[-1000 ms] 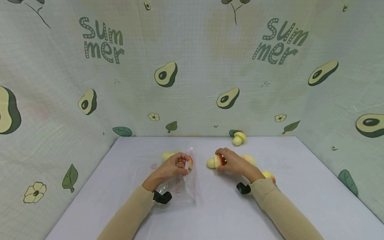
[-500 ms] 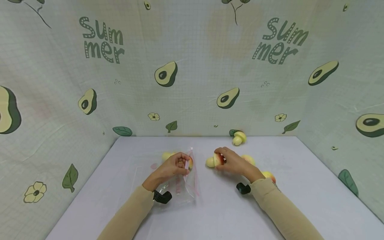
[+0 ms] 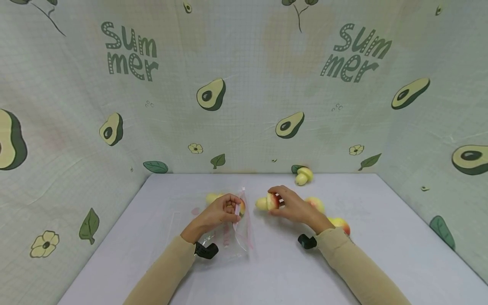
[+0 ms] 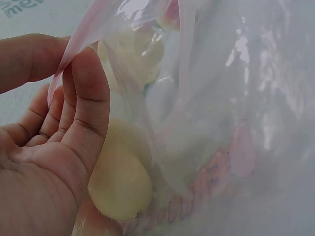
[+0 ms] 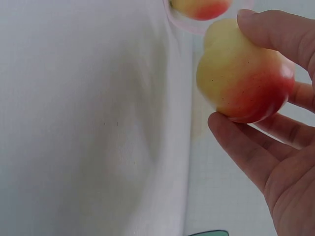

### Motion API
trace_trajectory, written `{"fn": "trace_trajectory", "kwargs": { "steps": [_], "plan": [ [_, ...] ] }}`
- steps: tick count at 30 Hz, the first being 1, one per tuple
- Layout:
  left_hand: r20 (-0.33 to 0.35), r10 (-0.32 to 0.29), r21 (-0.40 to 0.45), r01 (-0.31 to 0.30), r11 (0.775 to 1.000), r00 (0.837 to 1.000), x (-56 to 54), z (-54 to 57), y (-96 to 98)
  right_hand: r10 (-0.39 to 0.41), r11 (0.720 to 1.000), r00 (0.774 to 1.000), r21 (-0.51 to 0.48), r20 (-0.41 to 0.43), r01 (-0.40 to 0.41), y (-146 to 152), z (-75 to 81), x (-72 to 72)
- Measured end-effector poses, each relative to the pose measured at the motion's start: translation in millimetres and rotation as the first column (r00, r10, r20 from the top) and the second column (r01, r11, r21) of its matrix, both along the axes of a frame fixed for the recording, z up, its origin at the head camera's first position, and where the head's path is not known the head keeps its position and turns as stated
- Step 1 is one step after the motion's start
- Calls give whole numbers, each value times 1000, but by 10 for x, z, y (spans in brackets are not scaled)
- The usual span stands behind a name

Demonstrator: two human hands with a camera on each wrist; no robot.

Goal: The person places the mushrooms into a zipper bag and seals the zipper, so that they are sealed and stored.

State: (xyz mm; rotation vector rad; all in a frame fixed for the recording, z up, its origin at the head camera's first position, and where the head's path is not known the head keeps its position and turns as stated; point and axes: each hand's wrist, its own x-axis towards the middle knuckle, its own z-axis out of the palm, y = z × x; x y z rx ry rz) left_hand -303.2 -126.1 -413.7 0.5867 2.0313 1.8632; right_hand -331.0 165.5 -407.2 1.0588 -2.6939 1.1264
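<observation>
Holding the pink-edged mouth of the clear bag [image 3: 228, 250] between thumb and forefinger, the left hand [image 3: 223, 210] has its other fingers loosely curled, while the right hand [image 3: 295, 206] grips a yellow-red fruit [image 5: 241, 73] with thumb and fingers spread about as wide as the fruit itself. That fruit is just beside the bag's mouth, apart from it in the head view, its pale end pointing toward the bag. The step in hand looks like filling the bag, with this piece about to be put in; the next move would call for carrying it leftward past the pink edge, the left hand keeping the mouth parted, and releasing it deeper inside. A red-blushed fruit [image 5: 202, 6] lies in the bag near the mouth and could block the way, and the limp film might fold in or snag. Farther inside, a pale yellow fruit [image 4: 120, 182] shows through the plastic. Three more lie on the white counter [image 3: 274, 271]: a yellow one [image 3: 304, 176] by the back edge, a rounder one [image 3: 315, 204] beyond the right wrist, and a red-tipped one [image 3: 339, 225] beside the right sleeve [image 3: 358, 262], partly hidden by it.
</observation>
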Motion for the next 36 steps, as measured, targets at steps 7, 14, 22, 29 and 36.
{"fn": "trace_trajectory", "kwargs": {
  "steps": [7,14,22,29,36],
  "plan": [
    [8,15,-3,-15,1000,1000,6,6,5,29,999,1000,-29,-13,-29,-73,-11,33],
    [11,15,-2,-15,1000,1000,19,23,9,39,999,999,-36,-9,-39,-152,-34,64],
    [7,0,13,0,1000,1000,21,17,4,38,998,999,-40,-4,-39,-222,-60,99],
    [-5,1,6,-1,1000,1000,14,10,5,38,998,999,-42,-1,-38,-274,-51,124],
    [2,4,-2,-4,1000,1000,5,4,7,36,999,999,-33,5,-36,-301,-59,138]
  ]
}}
